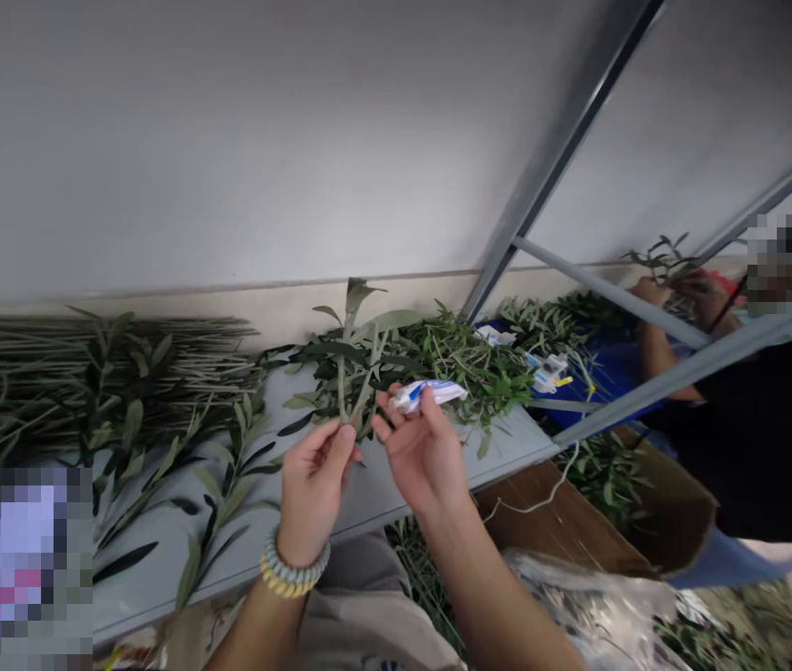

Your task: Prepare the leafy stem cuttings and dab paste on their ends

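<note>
My left hand (pixel 313 471), with coiled bands at its wrist, pinches the lower end of a leafy green stem (pixel 342 373) that stands upright above the fingers. Just to its right, my right hand (pixel 425 458) is turned palm up. Between its thumb and fingers lies a small white tube-like packet with blue markings (pixel 434 391); its exact kind is unclear. Behind both hands, a heap of green sprigs (pixel 466 359) covers part of the grey shelf (pixel 368 489).
Long thin stems (pixel 193 363) and leafy branches (pixel 221 485) lie along the left. A metal frame (pixel 542 177) rises on the right, near a cardboard box (pixel 675 503) and clear plastic wrap (pixel 578 596). Beyond it, a co-worker's hands (pixel 682 294) hold a sprig.
</note>
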The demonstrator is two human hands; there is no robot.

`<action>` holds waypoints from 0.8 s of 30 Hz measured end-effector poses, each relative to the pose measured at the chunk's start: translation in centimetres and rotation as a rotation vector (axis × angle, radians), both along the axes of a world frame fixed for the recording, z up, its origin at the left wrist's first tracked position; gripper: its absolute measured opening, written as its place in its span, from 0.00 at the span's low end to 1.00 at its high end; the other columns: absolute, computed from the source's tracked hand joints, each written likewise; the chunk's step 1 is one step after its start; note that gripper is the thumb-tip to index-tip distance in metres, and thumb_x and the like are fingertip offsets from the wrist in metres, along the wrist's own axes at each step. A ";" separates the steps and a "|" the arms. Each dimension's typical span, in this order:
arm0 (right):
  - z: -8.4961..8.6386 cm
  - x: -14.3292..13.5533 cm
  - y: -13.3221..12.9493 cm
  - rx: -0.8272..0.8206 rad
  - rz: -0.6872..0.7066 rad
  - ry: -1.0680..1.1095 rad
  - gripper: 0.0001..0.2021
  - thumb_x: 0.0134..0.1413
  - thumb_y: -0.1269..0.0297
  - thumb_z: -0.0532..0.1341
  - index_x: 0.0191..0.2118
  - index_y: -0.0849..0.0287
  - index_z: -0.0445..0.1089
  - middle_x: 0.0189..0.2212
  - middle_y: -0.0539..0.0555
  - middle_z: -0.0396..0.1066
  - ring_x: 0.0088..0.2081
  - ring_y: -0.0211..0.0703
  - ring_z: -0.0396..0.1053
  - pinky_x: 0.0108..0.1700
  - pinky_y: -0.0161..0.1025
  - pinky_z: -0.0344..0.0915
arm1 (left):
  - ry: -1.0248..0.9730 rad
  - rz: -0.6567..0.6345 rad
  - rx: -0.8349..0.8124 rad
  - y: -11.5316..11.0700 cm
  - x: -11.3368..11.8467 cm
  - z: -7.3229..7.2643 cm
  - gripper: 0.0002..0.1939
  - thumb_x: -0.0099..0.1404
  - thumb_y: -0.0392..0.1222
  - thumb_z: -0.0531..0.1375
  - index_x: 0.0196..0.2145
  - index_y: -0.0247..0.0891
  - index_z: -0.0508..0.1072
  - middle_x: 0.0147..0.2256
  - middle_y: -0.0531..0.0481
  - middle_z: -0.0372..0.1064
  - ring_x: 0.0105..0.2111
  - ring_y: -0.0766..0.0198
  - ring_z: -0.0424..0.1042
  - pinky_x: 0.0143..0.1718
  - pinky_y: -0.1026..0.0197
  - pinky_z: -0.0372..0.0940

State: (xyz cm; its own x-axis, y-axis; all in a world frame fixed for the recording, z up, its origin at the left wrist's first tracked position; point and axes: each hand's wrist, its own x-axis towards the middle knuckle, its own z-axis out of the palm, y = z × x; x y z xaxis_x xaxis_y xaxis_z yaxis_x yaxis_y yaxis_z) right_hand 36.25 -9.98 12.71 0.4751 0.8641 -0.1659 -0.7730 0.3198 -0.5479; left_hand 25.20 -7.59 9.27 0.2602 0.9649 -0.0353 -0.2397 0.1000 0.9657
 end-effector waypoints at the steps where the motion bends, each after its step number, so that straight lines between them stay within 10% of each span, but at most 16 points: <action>1: 0.0 0.0 0.1 -0.030 0.026 0.027 0.08 0.50 0.58 0.62 0.30 0.57 0.70 0.31 0.50 0.74 0.35 0.41 0.72 0.34 0.38 0.69 | 0.004 0.001 0.007 0.0 0.2 0.2 0.13 0.56 0.51 0.61 0.31 0.38 0.73 0.19 0.55 0.64 0.14 0.74 0.53 0.12 0.70 0.48; 16: 1.8 2.8 1.3 -0.118 -0.098 0.101 0.14 0.58 0.57 0.56 0.31 0.60 0.73 0.33 0.54 0.75 0.36 0.37 0.73 0.39 0.32 0.70 | 0.072 -0.065 0.159 1.0 4.6 1.3 0.17 0.58 0.52 0.59 0.22 0.36 0.70 0.15 0.56 0.56 0.16 0.72 0.51 0.16 0.67 0.48; 24: 1.8 2.7 1.6 -0.125 -0.021 0.152 0.15 0.58 0.55 0.55 0.34 0.61 0.71 0.29 0.53 0.75 0.25 0.35 0.70 0.22 0.30 0.64 | 0.030 -0.108 0.137 1.5 5.2 1.4 0.16 0.57 0.52 0.60 0.22 0.37 0.73 0.16 0.54 0.64 0.16 0.70 0.57 0.16 0.67 0.51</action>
State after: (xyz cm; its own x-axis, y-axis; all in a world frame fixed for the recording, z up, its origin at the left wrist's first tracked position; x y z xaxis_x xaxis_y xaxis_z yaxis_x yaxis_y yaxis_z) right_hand 38.94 -8.40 14.55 0.4543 0.8225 -0.3423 -0.8438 0.2739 -0.4616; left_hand 30.37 -6.13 10.67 0.3637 0.9276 0.0851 -0.2053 -0.0093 0.9787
